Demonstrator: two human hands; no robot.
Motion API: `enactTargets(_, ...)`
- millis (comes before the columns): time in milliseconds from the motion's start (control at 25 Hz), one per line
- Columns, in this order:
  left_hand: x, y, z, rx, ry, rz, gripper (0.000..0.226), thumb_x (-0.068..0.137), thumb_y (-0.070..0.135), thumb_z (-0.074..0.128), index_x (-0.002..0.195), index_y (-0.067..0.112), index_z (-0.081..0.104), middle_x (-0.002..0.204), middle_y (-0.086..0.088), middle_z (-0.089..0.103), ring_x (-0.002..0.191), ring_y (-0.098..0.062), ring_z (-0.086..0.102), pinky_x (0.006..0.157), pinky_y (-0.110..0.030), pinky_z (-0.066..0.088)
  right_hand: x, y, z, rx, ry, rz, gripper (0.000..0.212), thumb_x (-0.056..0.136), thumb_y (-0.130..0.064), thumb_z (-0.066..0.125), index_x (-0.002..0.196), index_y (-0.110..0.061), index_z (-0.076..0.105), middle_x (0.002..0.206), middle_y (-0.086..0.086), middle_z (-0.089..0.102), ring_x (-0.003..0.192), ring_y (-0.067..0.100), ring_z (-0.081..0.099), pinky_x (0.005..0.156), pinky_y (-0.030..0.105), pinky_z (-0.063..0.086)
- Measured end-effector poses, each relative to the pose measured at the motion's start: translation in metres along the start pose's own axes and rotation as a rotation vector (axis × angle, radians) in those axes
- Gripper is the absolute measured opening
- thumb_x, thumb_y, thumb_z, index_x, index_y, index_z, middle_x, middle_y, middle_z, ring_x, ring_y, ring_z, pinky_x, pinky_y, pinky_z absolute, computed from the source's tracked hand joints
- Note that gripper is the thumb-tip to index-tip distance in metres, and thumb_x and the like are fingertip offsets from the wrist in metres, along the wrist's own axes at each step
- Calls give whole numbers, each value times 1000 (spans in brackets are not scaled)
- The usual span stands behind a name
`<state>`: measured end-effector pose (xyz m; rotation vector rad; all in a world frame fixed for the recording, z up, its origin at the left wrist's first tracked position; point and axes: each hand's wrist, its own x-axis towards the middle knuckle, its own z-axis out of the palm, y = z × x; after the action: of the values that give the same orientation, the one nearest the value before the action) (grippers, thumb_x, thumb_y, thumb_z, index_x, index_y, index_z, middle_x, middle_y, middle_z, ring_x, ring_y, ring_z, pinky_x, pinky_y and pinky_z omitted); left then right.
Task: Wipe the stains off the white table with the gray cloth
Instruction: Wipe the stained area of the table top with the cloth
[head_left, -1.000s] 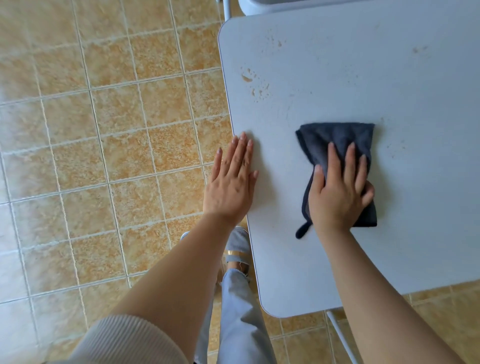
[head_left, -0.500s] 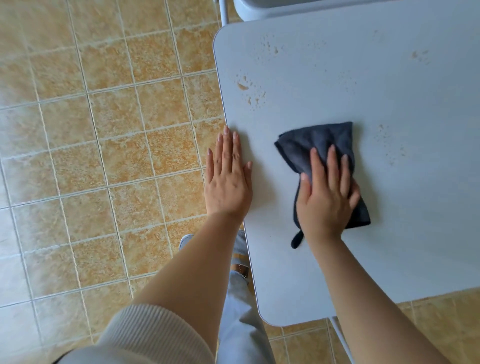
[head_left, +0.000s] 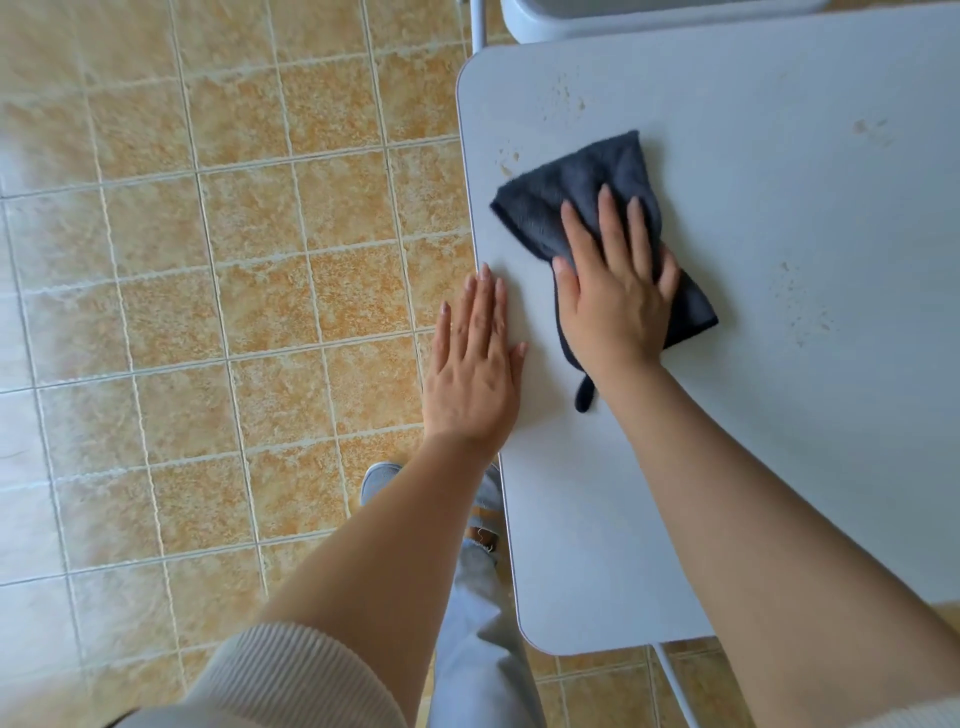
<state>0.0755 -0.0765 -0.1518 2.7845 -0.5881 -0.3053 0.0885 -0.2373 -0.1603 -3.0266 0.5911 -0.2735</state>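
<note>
gray cloth (head_left: 587, 182) + r hand (head_left: 615, 306) slid far-left vs 0.5 s ago, cloth now just beside stains (head_left: 506, 163) nr left edge of white surface (head_left: 779, 441) | r hand fingers straight, pressing cloth | l hand (head_left: 475, 374) flat, released, on surface's left edge

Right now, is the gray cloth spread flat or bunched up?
Bunched: the gray cloth is gathered and creased under the right hand.

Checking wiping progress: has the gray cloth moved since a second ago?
Yes. The gray cloth under the right hand slid left and farther away, reaching the orange stains near the left edge of the white table.
</note>
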Motion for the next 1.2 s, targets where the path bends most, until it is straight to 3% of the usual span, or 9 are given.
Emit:
enactTargets(120,-37,-1,7,33,-12,126,58,104,33,23,154,4,14,162,-10,8,150,-21,4,122,-41,10,-38,35,-19,-14,-33,-112,43,107,-43,35,148,-34,45,159,-2,38,147,23,36,107,46,36)
enactTargets(320,-50,-3,11,64,1,152,59,104,34,24,153,3,18,162,-11,11,150,-22,6,122,-39,8,-13,38,-17,-11,-101,233,48,104,-44,35,152,-35,38,163,-1,29,151,25,25,111,52,30)
enactTargets(400,-50,-4,12,82,-3,154,59,104,35,23,153,4,17,162,-11,11,150,-22,7,122,-38,9,20,11,-6,27,-111,253,50,103,-44,36,152,-36,36,164,0,26,152,27,22,113,55,27)
enactTargets(560,-51,-4,12,77,9,149,59,104,36,24,153,5,18,162,-10,13,150,-21,9,122,-38,9,36,-33,7,64,-87,-5,47,101,-44,40,147,-37,46,160,0,37,148,27,32,109,53,30)
enactTargets(720,-49,-4,10,71,28,154,59,104,37,27,153,5,20,162,-9,13,150,-21,9,122,-38,9,0,3,-10,65,-122,-359,44,104,-42,42,147,-38,45,161,-6,35,150,19,29,113,49,29)
enactTargets(880,-50,-3,12,55,19,156,59,104,37,25,153,5,18,162,-10,12,150,-22,8,122,-39,9,-5,42,-18,40,-133,-229,45,103,-43,41,148,-38,44,161,-6,33,150,19,28,114,49,28)
enactTargets(1000,-49,-5,13,44,15,150,59,104,36,23,153,4,18,162,-11,12,150,-22,7,122,-39,10,33,9,-7,68,-137,-35,48,101,-45,39,149,-40,41,163,-5,29,152,22,24,115,52,24)
enactTargets(1080,-50,-5,12,53,16,155,58,104,36,22,153,4,19,161,-11,14,150,-22,9,121,-39,11,48,-20,0,71,-164,-60,49,101,-45,39,150,-41,38,164,-4,26,152,23,21,116,52,22)
enactTargets(1200,-49,-5,10,76,24,161,58,104,37,22,153,4,22,161,-11,17,149,-22,12,121,-38,11,37,-30,1,81,-187,-255,48,102,-45,38,150,-40,39,164,-4,28,152,23,23,115,51,23)
